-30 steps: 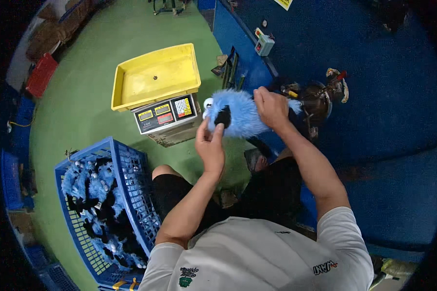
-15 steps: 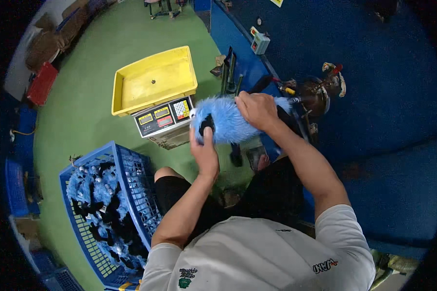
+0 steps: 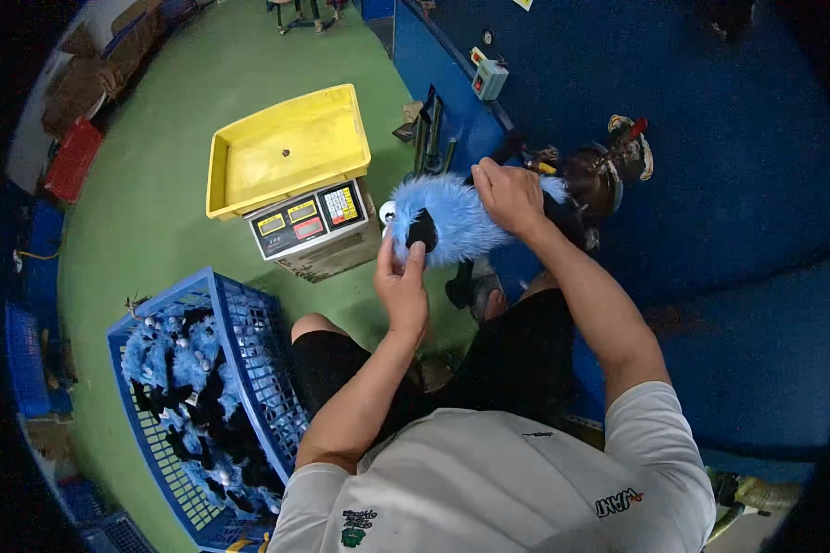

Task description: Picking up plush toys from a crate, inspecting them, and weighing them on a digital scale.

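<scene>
2 hands (image 3: 403,290) (image 3: 513,196), fingers (image 3: 485,182) curled, gripping blue plush (image 3: 456,221)

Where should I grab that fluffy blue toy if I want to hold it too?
Hold the fluffy blue toy around its middle, probably best from the far side: that rounded stretch lies uncovered between the left grip at the eye end and the right grip toward the other end.

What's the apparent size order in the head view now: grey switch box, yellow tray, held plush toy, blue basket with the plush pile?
Largest to smallest, as they look:
1. Blue basket
2. Yellow tray
3. Held plush toy, partly covered by the right hand
4. Grey switch box
</scene>
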Demonstrator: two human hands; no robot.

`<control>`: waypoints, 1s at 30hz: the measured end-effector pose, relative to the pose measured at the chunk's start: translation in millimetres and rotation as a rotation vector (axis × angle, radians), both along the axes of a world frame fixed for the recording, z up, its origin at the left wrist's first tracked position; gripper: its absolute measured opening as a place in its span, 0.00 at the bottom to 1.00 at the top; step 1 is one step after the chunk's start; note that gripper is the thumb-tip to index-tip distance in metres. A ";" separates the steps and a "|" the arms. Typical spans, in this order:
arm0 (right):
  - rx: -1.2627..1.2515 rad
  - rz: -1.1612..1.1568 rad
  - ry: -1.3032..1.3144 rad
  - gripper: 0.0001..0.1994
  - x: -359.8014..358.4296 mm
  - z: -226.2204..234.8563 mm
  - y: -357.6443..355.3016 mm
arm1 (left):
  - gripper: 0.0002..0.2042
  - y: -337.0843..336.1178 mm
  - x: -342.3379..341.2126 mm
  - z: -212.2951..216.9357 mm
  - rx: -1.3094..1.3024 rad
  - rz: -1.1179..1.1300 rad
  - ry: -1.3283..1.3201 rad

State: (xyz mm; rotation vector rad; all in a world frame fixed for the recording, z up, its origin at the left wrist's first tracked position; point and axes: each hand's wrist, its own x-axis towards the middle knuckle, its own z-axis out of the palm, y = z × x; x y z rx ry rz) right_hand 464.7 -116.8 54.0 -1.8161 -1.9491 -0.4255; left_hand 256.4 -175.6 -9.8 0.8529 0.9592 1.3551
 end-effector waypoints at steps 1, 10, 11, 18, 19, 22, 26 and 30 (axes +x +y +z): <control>-0.005 0.003 -0.001 0.14 -5.7 1.3 -0.2 | 0.24 -0.6 -2.3 0.7 -0.010 0.032 -0.018; -0.005 0.034 0.059 0.14 -35.2 4.9 2.3 | 0.21 3.7 0.6 -8.1 -0.153 0.006 -0.329; -0.017 0.039 0.069 0.14 -38.2 5.0 2.6 | 0.21 4.1 3.0 -11.2 -0.164 -0.045 -0.442; 0.004 0.080 0.084 0.15 -57.6 8.3 4.0 | 0.19 3.6 25.2 -1.3 -0.241 -0.071 -0.405; -0.036 0.061 0.090 0.15 -60.2 10.6 4.5 | 0.18 4.8 25.6 2.4 -0.279 -0.060 -0.357; -0.115 0.022 0.104 0.15 -62.8 13.4 4.3 | 0.16 5.0 24.2 11.7 -0.353 -0.038 -0.259; -0.039 0.174 0.083 0.15 -49.3 9.7 -1.5 | 0.11 3.5 20.4 17.6 -0.366 -0.013 -0.166; -0.051 0.220 0.058 0.16 -10.7 -1.8 -9.9 | 0.11 3.1 15.6 19.4 -0.359 -0.050 -0.212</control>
